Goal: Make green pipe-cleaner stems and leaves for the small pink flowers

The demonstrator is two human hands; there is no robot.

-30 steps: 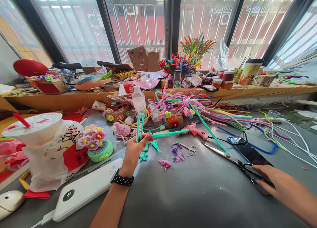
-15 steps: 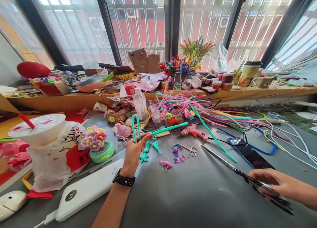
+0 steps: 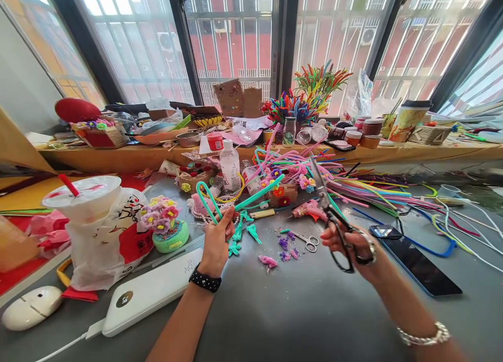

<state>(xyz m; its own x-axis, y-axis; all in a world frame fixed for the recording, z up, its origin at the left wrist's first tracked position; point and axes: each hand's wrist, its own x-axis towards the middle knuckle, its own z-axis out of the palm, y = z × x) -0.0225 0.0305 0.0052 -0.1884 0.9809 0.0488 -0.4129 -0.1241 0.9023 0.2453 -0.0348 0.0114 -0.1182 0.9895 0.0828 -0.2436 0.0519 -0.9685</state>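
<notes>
My left hand (image 3: 218,241) is closed on a teal pipe cleaner (image 3: 257,192); one end loops up to the left, the other sticks out up and to the right. My right hand (image 3: 349,242) grips large black-handled scissors (image 3: 329,210), lifted off the table with the blades pointing up and left towards the pipe cleaner's long end. Small teal twisted pieces (image 3: 240,235) and pink and purple scraps (image 3: 283,249) lie on the grey table (image 3: 298,309) between my hands.
Small scissors (image 3: 307,240), a pink glue gun (image 3: 310,209), a phone (image 3: 416,260) and a heap of coloured pipe cleaners (image 3: 365,186) lie to the right. A power bank (image 3: 151,291), a mouse (image 3: 31,307), a bagged drink cup (image 3: 88,215) and a flower ornament (image 3: 167,226) sit left.
My right hand picked the large scissors up from the table at the right and brought them up towards the middle. My left hand tilted the pipe cleaner's long end upward.
</notes>
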